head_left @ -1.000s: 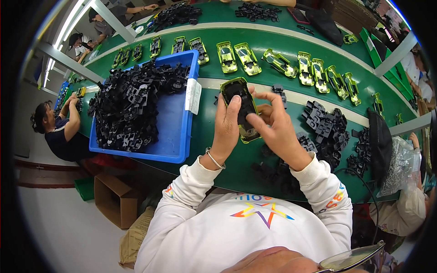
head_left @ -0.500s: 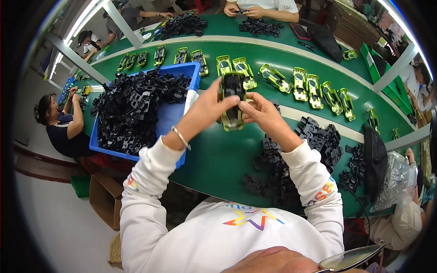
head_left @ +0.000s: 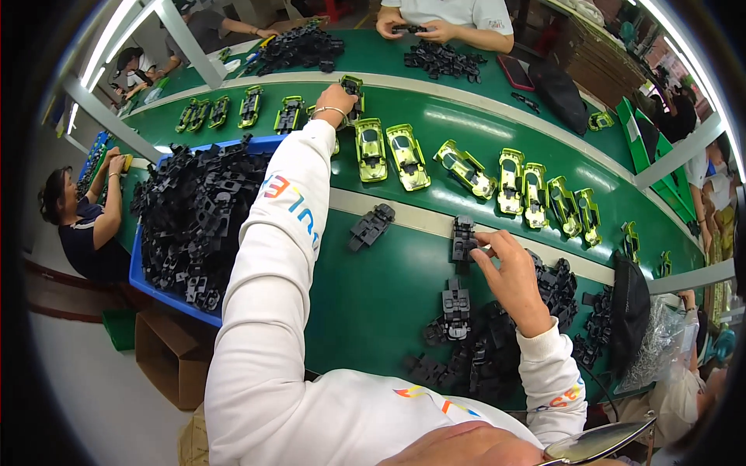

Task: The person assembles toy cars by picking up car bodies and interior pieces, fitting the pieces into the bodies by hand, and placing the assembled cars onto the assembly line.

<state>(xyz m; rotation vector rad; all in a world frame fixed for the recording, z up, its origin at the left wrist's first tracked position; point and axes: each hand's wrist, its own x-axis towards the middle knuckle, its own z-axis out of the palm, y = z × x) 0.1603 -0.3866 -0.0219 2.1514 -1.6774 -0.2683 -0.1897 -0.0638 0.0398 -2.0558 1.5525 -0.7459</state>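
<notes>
My left hand (head_left: 336, 102) is stretched far forward, its fingers closed on a green toy car body (head_left: 353, 87) with a black insert, at the row on the green surface. Part of that car is hidden by the hand. My right hand (head_left: 510, 273) has its thumb and fingers on the edge of a black plastic toy car interior piece (head_left: 463, 239) near the pale strip. A separate black piece (head_left: 372, 227) lies to its left, and another black piece (head_left: 456, 301) below it. Two green car bodies (head_left: 408, 158) rest between the hands, without visible black inserts.
A blue bin (head_left: 148, 268) heaped with black pieces stands on the left. More black pieces (head_left: 489, 342) are piled by my right forearm. Several green cars (head_left: 510, 182) line the far strip. A black pouch (head_left: 629, 299) and a clear plastic bag (head_left: 660, 334) lie right. Other people sit around.
The car with the black insert, held before me by both hands, has gone forward to the row in my left hand. My right hand has let go of it and moved right to a black piece.
</notes>
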